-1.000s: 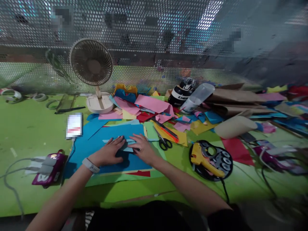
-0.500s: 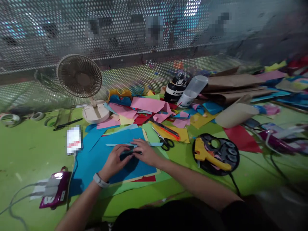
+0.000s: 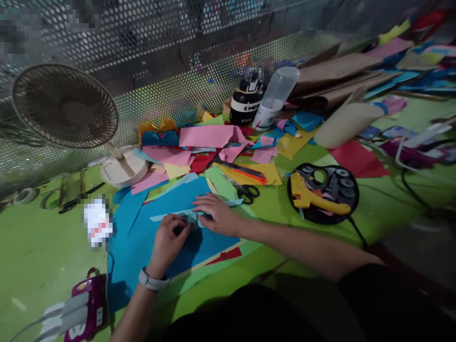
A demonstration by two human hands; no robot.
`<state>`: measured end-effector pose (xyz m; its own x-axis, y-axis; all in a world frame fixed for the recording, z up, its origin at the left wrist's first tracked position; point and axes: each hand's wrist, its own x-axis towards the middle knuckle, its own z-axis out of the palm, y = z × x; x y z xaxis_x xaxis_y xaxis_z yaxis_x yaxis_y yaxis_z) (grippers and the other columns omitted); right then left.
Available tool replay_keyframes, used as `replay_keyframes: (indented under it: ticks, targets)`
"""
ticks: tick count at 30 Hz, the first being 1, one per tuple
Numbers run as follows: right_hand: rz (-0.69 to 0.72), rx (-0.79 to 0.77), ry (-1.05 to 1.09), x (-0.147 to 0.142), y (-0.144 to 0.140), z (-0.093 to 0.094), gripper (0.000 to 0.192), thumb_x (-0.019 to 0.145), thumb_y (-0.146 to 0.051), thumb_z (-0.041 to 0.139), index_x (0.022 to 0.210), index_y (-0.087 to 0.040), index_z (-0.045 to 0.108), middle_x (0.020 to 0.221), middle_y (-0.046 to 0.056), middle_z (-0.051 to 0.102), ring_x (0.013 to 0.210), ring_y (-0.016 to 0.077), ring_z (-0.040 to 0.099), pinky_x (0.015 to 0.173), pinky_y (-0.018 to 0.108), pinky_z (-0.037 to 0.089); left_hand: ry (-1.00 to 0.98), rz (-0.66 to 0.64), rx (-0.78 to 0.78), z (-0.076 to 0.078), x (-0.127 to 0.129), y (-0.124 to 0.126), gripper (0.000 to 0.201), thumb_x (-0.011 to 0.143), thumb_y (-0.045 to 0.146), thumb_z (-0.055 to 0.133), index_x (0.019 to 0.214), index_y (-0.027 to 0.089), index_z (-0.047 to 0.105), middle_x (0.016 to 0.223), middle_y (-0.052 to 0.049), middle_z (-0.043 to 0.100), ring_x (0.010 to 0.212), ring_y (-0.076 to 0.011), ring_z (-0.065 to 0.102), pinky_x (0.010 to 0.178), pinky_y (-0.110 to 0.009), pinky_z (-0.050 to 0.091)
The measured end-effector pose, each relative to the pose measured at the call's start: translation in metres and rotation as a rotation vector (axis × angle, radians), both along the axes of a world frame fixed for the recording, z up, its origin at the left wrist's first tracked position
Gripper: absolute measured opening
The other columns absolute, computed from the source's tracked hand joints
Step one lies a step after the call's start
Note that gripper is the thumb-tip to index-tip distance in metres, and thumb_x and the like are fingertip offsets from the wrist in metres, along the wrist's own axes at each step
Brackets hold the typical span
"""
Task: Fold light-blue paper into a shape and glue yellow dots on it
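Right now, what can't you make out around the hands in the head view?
- Small light-blue paper piece: its shape; the left hand and right hand cover most of it.
- Flat white item left of the blue sheet: pixelated, unreadable.
- Purple device: cut off by the bottom edge.
- Scissors: blades partly under paper.

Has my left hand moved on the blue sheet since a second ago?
Yes. The left hand has curled and drawn back from the sheet's far edge, its fingertips on the light blue strip beside the right hand.
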<state>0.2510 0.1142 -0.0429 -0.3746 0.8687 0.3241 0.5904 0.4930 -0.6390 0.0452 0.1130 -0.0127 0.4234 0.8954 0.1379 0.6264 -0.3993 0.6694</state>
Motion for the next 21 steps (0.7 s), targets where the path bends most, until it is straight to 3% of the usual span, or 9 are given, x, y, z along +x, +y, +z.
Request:
replay_keyframes:
  ticks: [5,10,21]
  targets:
    - [0.010,-0.002,-0.057,0.002,0.004,-0.004,0.024,0.093,-0.023,0.051,0.110,-0.020,0.068,0.129,0.007,0.063,0.128,0.0211,0.050,0.114,0.046,0.031,0.115,0.044,0.050,-0.001,0.005,-0.002,0.027,0.089,0.038,0.056,0.069,0.021,0.065,0.078,-0.005,0.064,0.078,-0.0216,0.062,0.071,-0.037,0.049]
    - [-0.010,0.019,-0.112,0.001,0.003,-0.004,0.024,0.092,-0.022,0.052,0.112,-0.017,0.065,0.127,0.010,0.062,0.130,0.0228,0.047,0.115,0.046,0.030,0.282,0.138,0.106,0.001,0.014,-0.008,0.024,0.089,0.036,0.057,0.072,0.021,0.065,0.088,-0.006,0.065,0.089,-0.0254,0.060,0.080,-0.044,0.041]
    - [0.062,0.023,-0.032,0.001,0.008,-0.007,0.018,0.091,-0.017,0.052,0.104,-0.017,0.064,0.123,0.012,0.063,0.127,0.0226,0.050,0.113,0.047,0.032,0.311,0.204,0.011,0.006,0.016,-0.011,0.018,0.082,0.031,0.065,0.067,0.021,0.067,0.085,-0.002,0.066,0.090,-0.0222,0.061,0.085,-0.041,0.032]
